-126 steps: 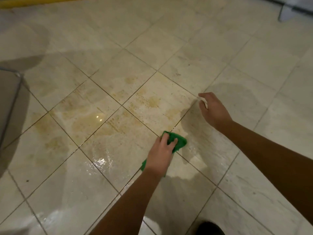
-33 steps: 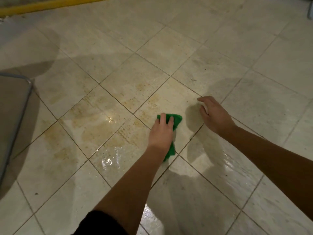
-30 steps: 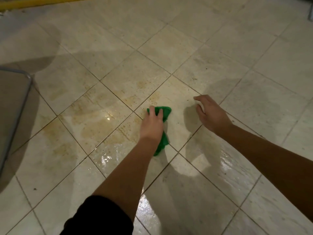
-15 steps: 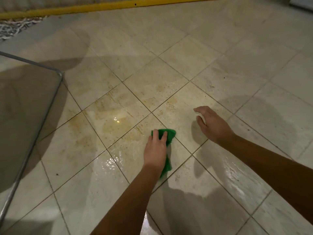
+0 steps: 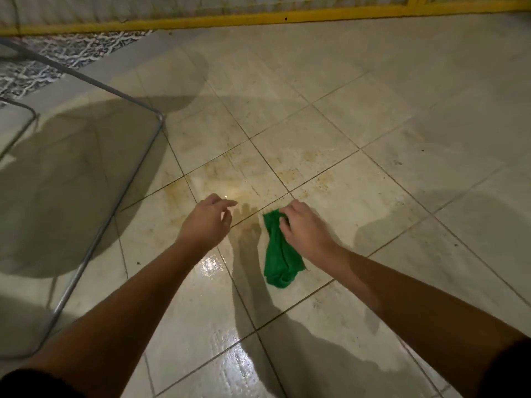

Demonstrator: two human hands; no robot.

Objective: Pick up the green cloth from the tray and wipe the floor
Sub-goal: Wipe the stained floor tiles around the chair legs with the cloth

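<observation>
The right hand (image 5: 307, 229) pinches the top of a green cloth (image 5: 280, 254); the left hand (image 5: 207, 222) hovers beside it, fingers loosely curled, empty. Beyond the fingertips, brown stains (image 5: 214, 175) mark the wet floor tiles (image 5: 198, 326).

**Counts of the things in view**

Two hands are showing: one left hand (image 5: 208, 222) and one right hand (image 5: 306, 229). One green cloth (image 5: 280, 254) is showing too. One metal frame (image 5: 113, 209) is standing at the left, one yellow rail (image 5: 258, 20) is running along the top, and one patterned mat (image 5: 57, 57) is lying near it.
</observation>
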